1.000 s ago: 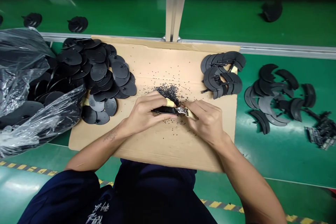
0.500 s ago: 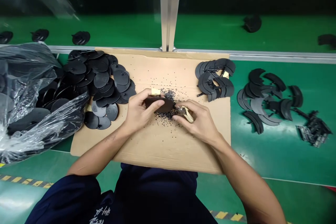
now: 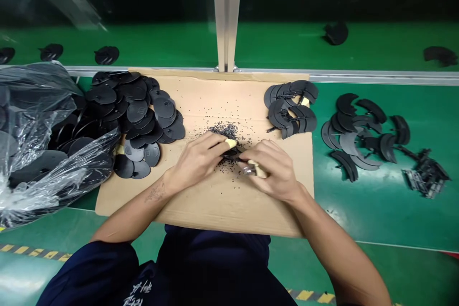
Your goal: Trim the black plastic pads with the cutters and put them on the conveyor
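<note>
My left hand [image 3: 201,155] is closed, its fingers wrapped around a round black plastic disc [image 3: 233,152] that is mostly hidden behind them. A yellow wrap [image 3: 231,143] covers one of its fingertips. My right hand [image 3: 274,169] grips small metal nippers [image 3: 249,170] with pale yellow handles, the tips close to the disc. Whether the jaws touch it is hidden. Below and beyond both hands, many tiny black plastic bits [image 3: 225,130] lie scattered on the cardboard sheet [image 3: 201,205].
A pile of black discs [image 3: 136,111] lies on the cardboard's left, beside a clear plastic bag [image 3: 39,153] of discs. Curved black pieces sit in stacks [image 3: 292,107] at right and loose [image 3: 353,143] on the green table. Dark clips [image 3: 426,172] lie farther right. A metal post [image 3: 226,19] stands behind.
My left hand has turned over, so its back now faces up and the disc's broad face is hidden. My right hand has tilted slightly with the nippers, still beside the disc.
</note>
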A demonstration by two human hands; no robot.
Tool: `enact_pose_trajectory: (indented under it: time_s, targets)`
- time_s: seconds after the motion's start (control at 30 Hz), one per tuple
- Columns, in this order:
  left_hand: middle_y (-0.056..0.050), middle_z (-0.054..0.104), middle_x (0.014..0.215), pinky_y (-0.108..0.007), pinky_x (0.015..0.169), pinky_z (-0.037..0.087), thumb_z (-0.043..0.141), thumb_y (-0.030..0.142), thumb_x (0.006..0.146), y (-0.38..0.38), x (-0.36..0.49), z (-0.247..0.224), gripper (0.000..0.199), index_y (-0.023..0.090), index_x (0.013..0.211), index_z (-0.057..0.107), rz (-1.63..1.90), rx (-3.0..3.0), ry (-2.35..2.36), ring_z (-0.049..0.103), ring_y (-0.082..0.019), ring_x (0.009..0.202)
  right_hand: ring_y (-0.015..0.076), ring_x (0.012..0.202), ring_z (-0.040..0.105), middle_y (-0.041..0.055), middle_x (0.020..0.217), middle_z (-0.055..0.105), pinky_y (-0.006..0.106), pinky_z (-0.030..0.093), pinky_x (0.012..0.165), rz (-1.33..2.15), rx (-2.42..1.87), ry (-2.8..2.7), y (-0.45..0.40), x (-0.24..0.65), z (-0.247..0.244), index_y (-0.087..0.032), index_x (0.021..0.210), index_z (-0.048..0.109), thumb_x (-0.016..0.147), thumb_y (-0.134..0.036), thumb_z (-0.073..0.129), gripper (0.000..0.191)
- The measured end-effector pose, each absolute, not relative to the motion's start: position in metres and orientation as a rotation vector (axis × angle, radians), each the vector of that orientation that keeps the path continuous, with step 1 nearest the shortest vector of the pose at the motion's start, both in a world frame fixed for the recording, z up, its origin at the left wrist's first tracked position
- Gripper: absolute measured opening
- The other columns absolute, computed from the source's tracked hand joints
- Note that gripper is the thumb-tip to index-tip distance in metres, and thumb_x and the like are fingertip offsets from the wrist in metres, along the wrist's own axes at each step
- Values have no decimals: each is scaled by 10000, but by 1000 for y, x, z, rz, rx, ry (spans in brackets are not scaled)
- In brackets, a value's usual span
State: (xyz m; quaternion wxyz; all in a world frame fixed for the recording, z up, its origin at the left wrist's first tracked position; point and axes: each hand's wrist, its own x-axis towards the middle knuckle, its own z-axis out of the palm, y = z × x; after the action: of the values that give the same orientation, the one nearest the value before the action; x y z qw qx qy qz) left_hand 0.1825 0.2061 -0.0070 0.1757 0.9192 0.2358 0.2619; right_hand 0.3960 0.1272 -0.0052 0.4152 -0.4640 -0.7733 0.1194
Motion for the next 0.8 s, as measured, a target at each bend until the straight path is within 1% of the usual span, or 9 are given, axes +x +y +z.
enact_pose_trajectory:
  time_s: [0.07, 0.1, 0.27, 0.4, 0.5, 0.73, 0.8]
  targets:
    - [-100, 728, 1078, -327, 822, 594, 550, 91, 957, 208, 182, -9, 282, 166, 1204, 664, 851, 2432, 610, 689, -181, 961, 159, 692, 562, 22, 838, 674, 324, 432, 638, 446, -1224, -1783, 128, 401, -3, -217, 1009, 656, 920, -161, 590, 124]
    - [-98, 735, 1071, -315, 828, 597, 567, 96, 954, 209, 182, -9, 284, 167, 1209, 670, 882, 2357, 587, 696, -172, 965, 161, 690, 566, 22, 840, 677, 327, 438, 638, 451, -1271, -1749, 129, 404, -3, -221, 1009, 662, 912, -157, 582, 141]
    - [-82, 759, 1067, -279, 812, 600, 570, 51, 927, 209, 184, -3, 342, 193, 1209, 703, 863, 2182, 519, 711, -140, 945, 199, 749, 558, 55, 821, 675, 356, 410, 676, 202, -1446, -2001, 136, 413, -13, -195, 1045, 709, 880, -113, 502, 277]
    - [-84, 758, 1103, -284, 818, 604, 558, 21, 906, 206, 185, -3, 394, 205, 1220, 706, 850, 2140, 509, 716, -142, 963, 198, 751, 535, 56, 807, 668, 348, 377, 669, 46, -1487, -2102, 136, 412, -19, -190, 1055, 705, 924, -135, 481, 265]
    - [-85, 755, 1081, -290, 824, 605, 557, 23, 906, 206, 184, -5, 384, 199, 1211, 711, 840, 2125, 494, 712, -143, 965, 190, 731, 524, 50, 785, 662, 342, 366, 656, -34, -1490, -2128, 135, 411, -18, -186, 1052, 705, 948, -140, 474, 257]
    - [-83, 756, 1080, -296, 821, 612, 534, 2, 898, 206, 185, -4, 409, 208, 1201, 717, 848, 2147, 487, 714, -148, 979, 180, 705, 541, 45, 769, 676, 337, 377, 634, -25, -1519, -2153, 133, 410, -17, -197, 1055, 714, 969, -161, 471, 260]
    - [-88, 759, 1074, -291, 814, 614, 545, 13, 907, 206, 185, -5, 388, 203, 1195, 722, 853, 2152, 479, 719, -149, 972, 179, 695, 542, 42, 734, 665, 340, 378, 626, -71, -1532, -2140, 132, 409, -16, -189, 1024, 717, 965, -142, 475, 254]
